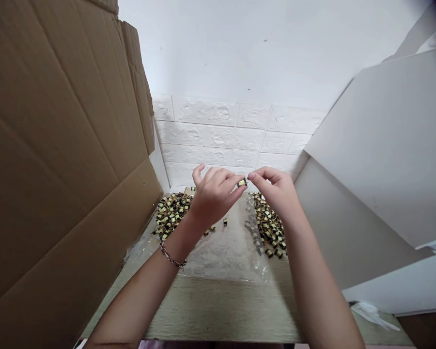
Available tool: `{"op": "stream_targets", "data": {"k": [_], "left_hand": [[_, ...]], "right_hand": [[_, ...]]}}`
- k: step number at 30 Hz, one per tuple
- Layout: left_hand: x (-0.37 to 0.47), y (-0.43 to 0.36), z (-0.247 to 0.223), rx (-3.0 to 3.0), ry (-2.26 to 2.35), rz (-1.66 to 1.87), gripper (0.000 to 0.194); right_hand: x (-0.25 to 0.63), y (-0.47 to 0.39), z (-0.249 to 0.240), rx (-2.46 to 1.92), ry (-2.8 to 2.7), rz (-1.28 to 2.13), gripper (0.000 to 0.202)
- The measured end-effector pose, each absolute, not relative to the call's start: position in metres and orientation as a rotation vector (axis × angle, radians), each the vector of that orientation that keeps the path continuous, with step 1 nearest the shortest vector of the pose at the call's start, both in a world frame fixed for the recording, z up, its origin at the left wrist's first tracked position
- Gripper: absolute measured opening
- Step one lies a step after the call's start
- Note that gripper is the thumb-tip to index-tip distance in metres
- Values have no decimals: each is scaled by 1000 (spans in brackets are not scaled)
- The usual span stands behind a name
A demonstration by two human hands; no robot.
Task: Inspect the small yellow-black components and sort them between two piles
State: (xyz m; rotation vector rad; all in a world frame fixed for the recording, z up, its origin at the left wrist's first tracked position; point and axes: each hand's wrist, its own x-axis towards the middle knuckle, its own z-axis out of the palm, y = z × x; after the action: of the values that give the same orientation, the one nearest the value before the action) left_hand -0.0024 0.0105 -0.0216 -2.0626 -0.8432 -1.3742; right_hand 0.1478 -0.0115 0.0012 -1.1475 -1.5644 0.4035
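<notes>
Between the thumb and forefinger of my left hand [216,191] is a small black and yellow component [242,182], held up above the table. My right hand [274,189] is just to the right of it, thumb and forefinger pinched together; whatever they hold, if anything, is too small to make out. A pile of similar components [172,211] lies behind my left forearm, and a second pile [271,225] lies beside my right wrist. One loose component [225,222] sits between the piles on a clear plastic sheet [218,257].
A tall cardboard sheet [58,145] stands on the left. White panels [381,145] rise on the right, and a white brick-patterned wall [210,138] is behind the table [225,310]. A crumpled white piece [372,314] lies at the right front.
</notes>
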Motion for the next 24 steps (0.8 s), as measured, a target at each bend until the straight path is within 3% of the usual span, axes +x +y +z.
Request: {"op": "stream_targets", "data": {"k": [17,24], "left_hand": [[0,7,-19,-2001,-864,-1558,13],[-1,7,-18,-1961,-882,-1597,13]], "right_hand": [[146,-8,-1,-900,-1443,708,24],[142,-15,1,-896,-1442,603,22]]}}
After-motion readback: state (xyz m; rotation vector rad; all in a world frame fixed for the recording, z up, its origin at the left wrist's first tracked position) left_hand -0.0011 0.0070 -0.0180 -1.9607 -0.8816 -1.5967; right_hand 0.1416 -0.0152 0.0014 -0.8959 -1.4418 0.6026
